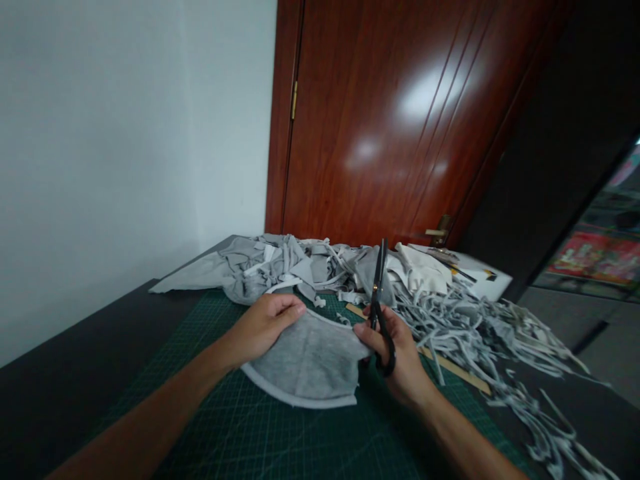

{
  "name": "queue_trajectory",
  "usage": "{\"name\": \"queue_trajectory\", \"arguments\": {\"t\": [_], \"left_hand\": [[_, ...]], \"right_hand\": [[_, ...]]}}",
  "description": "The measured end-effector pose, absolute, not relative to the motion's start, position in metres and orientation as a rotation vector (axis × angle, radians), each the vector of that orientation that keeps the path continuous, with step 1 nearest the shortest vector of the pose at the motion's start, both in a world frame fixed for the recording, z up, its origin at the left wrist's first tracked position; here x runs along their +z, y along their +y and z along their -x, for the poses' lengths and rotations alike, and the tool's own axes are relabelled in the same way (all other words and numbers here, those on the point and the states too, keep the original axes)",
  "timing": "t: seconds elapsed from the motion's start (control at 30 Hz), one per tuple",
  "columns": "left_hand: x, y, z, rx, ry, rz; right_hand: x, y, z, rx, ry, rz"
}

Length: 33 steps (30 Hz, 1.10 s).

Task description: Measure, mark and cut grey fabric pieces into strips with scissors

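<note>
A grey fabric piece (305, 357) with a pale bound edge is held up over the green cutting mat (240, 433). Its upper left edge is pinched in my left hand (267, 327), thumb on top and fingers mostly hidden behind the cloth. My right hand (395, 350) is closed around black scissors (379, 287), whose blades point up and away from me and look shut. The thumb of that same hand also presses the right corner of the fabric piece.
Grey cloth pieces (285, 260) are heaped along the back of the dark table (30, 373). Tangled fabric strips (470, 327) cover the right side, partly over a wooden ruler (460, 375). A white box (487, 283) stands behind them, before a brown door (360, 120).
</note>
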State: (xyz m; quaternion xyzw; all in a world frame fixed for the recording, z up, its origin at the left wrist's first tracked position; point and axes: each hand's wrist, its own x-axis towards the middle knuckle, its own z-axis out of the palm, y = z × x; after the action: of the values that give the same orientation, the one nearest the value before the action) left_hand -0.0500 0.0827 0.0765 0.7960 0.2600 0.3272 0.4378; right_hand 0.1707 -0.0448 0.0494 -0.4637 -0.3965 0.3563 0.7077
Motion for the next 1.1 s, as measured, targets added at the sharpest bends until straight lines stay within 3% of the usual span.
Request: {"name": "queue_trajectory", "arguments": {"t": [0.4,1.1], "left_hand": [[0.075,0.089,0.057,0.675,0.526,-1.830],[0.067,0.097,0.059,0.832,0.739,-1.727]], "right_hand": [[0.049,-0.045,-0.176,0.757,-0.801,1.015],[0.043,-0.039,-0.181,0.714,-0.767,1.014]]}}
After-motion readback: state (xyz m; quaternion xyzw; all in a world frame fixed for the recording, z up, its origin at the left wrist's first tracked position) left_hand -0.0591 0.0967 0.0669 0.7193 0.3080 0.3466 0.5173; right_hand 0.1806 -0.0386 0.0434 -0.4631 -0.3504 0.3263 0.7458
